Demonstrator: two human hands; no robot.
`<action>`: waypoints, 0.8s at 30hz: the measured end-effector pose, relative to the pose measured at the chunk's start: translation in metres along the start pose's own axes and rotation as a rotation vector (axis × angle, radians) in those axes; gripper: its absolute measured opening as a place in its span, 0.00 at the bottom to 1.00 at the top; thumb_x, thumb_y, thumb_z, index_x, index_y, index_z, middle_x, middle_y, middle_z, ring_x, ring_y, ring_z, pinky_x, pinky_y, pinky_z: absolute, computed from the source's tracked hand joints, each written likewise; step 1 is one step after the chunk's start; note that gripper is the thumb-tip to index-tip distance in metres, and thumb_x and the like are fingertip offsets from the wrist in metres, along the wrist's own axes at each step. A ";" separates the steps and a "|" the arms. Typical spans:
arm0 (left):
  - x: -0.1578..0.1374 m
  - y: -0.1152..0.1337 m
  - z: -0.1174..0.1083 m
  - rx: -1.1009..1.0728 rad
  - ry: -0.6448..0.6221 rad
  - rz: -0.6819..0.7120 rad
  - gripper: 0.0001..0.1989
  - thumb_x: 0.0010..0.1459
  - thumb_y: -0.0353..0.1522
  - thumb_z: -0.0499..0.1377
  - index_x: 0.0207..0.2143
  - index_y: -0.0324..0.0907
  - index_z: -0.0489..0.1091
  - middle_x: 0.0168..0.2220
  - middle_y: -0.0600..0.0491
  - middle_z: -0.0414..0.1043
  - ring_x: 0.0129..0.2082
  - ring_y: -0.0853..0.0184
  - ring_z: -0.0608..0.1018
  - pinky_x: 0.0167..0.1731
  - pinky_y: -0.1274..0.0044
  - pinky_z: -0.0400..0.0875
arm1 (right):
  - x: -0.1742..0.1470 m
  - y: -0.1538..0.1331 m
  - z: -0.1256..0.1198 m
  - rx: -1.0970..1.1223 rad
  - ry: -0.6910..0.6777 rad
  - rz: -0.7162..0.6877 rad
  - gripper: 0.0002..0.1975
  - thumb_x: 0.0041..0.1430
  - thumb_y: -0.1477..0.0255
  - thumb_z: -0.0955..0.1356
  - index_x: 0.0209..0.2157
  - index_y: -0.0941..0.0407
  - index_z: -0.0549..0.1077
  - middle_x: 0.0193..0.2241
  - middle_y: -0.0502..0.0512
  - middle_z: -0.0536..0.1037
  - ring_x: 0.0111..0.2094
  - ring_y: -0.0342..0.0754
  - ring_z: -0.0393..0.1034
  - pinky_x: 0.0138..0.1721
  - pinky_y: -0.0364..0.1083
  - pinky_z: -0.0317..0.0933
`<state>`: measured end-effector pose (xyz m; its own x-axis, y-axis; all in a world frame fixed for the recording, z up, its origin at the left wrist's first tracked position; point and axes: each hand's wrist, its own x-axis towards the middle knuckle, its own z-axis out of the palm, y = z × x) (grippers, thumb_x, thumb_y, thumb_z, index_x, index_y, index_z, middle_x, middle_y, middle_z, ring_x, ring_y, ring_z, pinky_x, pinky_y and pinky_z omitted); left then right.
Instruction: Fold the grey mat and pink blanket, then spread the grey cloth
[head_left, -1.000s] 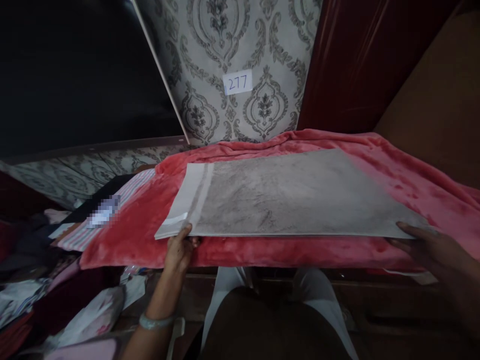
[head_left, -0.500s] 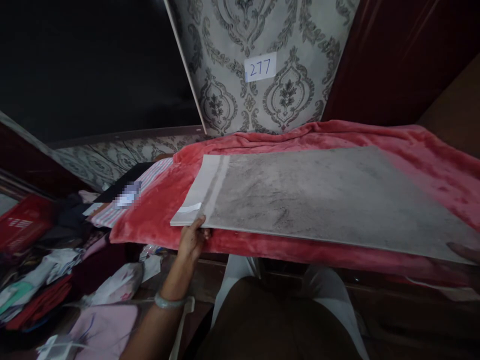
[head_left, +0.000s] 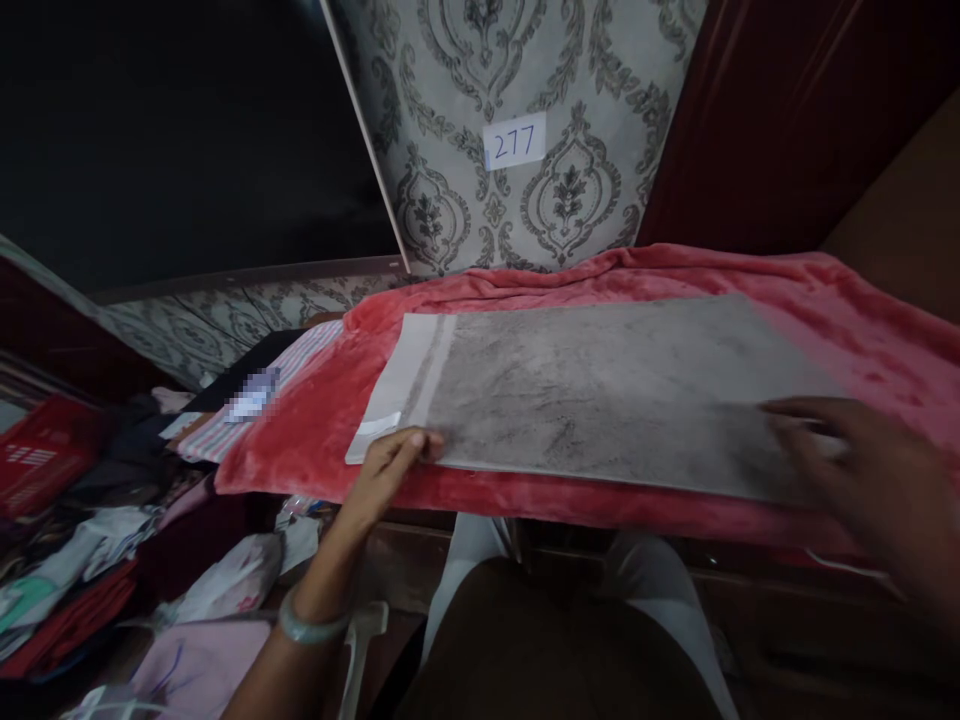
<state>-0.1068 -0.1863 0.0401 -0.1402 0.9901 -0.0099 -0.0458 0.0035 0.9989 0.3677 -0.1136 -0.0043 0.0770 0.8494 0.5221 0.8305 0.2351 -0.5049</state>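
A long grey towel (head_left: 570, 390) lies folded flat on a red plush blanket (head_left: 292, 440). Pale stripes and a small white label mark its left end. My left hand (head_left: 394, 460) is at the towel's near left edge, its fingers closed around that edge. My right hand (head_left: 862, 460), smeared by motion, is over the towel's right end with thumb and fingers apart. It covers the near right corner, so I cannot see how the cloth lies there.
A large dark screen (head_left: 187, 150) hangs at the upper left, beside a wall card (head_left: 514, 141) marked 277. Striped cloth (head_left: 300, 350) lies left of the blanket. Several heaped clothes and a red basket (head_left: 49, 455) are lower left.
My right hand has come in leftward from the far right edge, over the towel. My left hand has shifted slightly right, its fingers now above the near edge. The view has tilted a little.
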 end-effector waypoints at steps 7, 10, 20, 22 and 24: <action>0.069 -0.017 0.019 0.820 -0.462 0.247 0.27 0.58 0.42 0.64 0.60 0.50 0.70 0.70 0.49 0.57 0.72 0.53 0.52 0.69 0.54 0.34 | 0.034 -0.065 0.106 0.011 -0.280 -0.528 0.22 0.67 0.60 0.58 0.52 0.53 0.75 0.55 0.63 0.75 0.56 0.59 0.69 0.57 0.61 0.63; 0.087 -0.035 0.005 1.175 -0.553 0.332 0.32 0.64 0.47 0.56 0.68 0.50 0.59 0.73 0.48 0.47 0.73 0.53 0.47 0.69 0.52 0.30 | 0.029 -0.053 0.129 -0.084 -0.330 -0.511 0.25 0.68 0.60 0.57 0.60 0.53 0.70 0.63 0.62 0.69 0.61 0.60 0.65 0.59 0.62 0.61; 0.152 -0.030 0.018 1.344 -0.619 0.414 0.34 0.68 0.50 0.46 0.72 0.50 0.49 0.74 0.46 0.43 0.73 0.54 0.47 0.69 0.55 0.35 | 0.022 -0.045 0.138 -0.135 -0.316 -0.484 0.25 0.70 0.59 0.57 0.64 0.47 0.67 0.65 0.57 0.66 0.64 0.58 0.61 0.61 0.62 0.60; 0.172 -0.029 0.023 1.367 -0.624 0.409 0.33 0.68 0.50 0.46 0.72 0.51 0.49 0.74 0.47 0.43 0.73 0.54 0.47 0.68 0.54 0.35 | 0.021 -0.045 0.139 -0.138 -0.318 -0.486 0.25 0.70 0.59 0.57 0.64 0.46 0.66 0.65 0.56 0.66 0.64 0.57 0.62 0.61 0.63 0.61; 0.193 -0.028 0.026 1.398 -0.624 0.380 0.33 0.68 0.49 0.45 0.71 0.51 0.50 0.74 0.47 0.43 0.73 0.53 0.47 0.68 0.53 0.36 | 0.020 -0.044 0.139 -0.141 -0.315 -0.485 0.26 0.70 0.59 0.57 0.65 0.46 0.66 0.66 0.56 0.66 0.65 0.58 0.62 0.61 0.63 0.61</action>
<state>-0.1067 0.0083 0.0118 0.4989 0.8618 -0.0922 0.8581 -0.4762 0.1923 0.2558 -0.0410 -0.0668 -0.4787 0.7652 0.4305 0.7972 0.5843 -0.1520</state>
